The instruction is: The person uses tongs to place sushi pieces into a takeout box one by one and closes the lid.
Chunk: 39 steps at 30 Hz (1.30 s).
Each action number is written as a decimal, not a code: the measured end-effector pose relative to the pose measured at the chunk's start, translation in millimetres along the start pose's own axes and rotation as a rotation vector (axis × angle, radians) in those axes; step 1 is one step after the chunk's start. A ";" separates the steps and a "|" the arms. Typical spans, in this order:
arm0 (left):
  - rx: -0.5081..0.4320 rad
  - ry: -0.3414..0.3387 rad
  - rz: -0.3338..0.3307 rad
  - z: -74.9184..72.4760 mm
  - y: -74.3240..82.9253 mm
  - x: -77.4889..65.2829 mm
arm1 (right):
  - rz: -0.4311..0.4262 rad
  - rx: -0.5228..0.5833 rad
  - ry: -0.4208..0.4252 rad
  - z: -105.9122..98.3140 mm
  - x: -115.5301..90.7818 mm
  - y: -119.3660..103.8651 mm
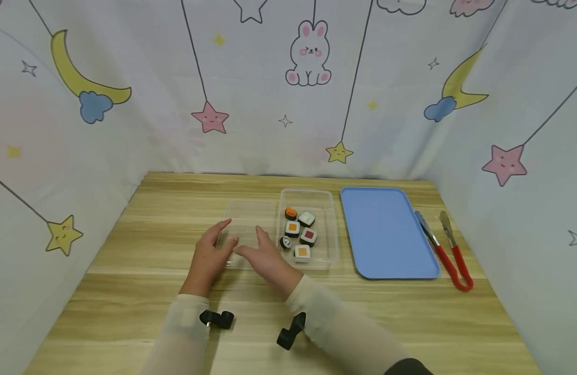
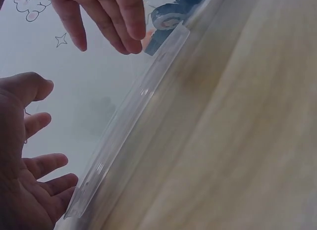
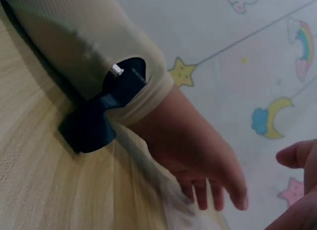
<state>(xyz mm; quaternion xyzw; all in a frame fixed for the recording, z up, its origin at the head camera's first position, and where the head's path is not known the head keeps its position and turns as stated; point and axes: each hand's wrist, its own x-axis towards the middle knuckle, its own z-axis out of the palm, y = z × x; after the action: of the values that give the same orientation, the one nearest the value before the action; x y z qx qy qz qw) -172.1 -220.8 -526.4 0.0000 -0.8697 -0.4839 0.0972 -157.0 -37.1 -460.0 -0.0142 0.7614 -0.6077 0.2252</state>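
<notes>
A clear plastic lid or shallow tray (image 1: 250, 214) lies on the table. At its left side is my left hand (image 1: 208, 260), thumb and fingers spread; in the left wrist view its lower fingertips are by a corner of the clear plastic rim (image 2: 126, 123). Over the right part of the same piece reaches my right hand (image 1: 268, 260), its fingers loosely extended and nothing gripped. Just right of that hand stands a clear plastic box (image 1: 336, 229) with several sushi pieces (image 1: 309, 236) inside. Whether either hand touches the clear plastic cannot be made out.
A blue tray (image 1: 387, 229) lies to the right of the box. Beside it are tongs with red handles (image 1: 450, 265), their arms apart. A printed curtain (image 1: 270, 146) borders the wooden table (image 1: 152, 224) at the back and sides.
</notes>
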 end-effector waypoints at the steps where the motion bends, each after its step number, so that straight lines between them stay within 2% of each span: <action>1: -0.002 -0.001 -0.004 -0.3 -0.3 0.1 | -0.001 -0.020 0.023 2.6 2.4 1.7; 6: -0.003 -0.019 -0.032 -0.4 -1.7 0.2 | -0.006 -0.090 0.103 11.3 9.8 10.1; 11: 0.007 -0.032 -0.047 0.1 -1.5 0.6 | -0.050 -0.115 0.143 13.2 13.1 16.5; 15: 0.006 -0.032 -0.048 -0.2 -1.0 0.3 | -0.078 -0.187 0.172 13.9 16.6 19.0; 21: 0.006 -0.036 -0.055 0.3 -0.8 0.6 | -0.046 -0.248 0.234 13.0 22.4 20.4; 25: 0.001 -0.034 -0.056 0.8 -1.6 1.0 | -0.027 -0.274 0.242 10.6 26.7 22.9; 32: -0.027 -0.007 -0.071 2.5 -0.5 0.6 | -0.051 -0.238 0.225 5.5 30.2 24.3; 39: -0.097 0.077 -0.133 0.4 4.0 -1.7 | -0.088 -0.172 0.225 5.2 27.6 20.8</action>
<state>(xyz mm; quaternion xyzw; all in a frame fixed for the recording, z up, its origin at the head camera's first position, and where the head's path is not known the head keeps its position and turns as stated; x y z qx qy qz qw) -170.1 -218.2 -523.5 0.0719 -0.8389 -0.5305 0.0980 -174.6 -44.7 -489.2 0.0014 0.8298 -0.5472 0.1098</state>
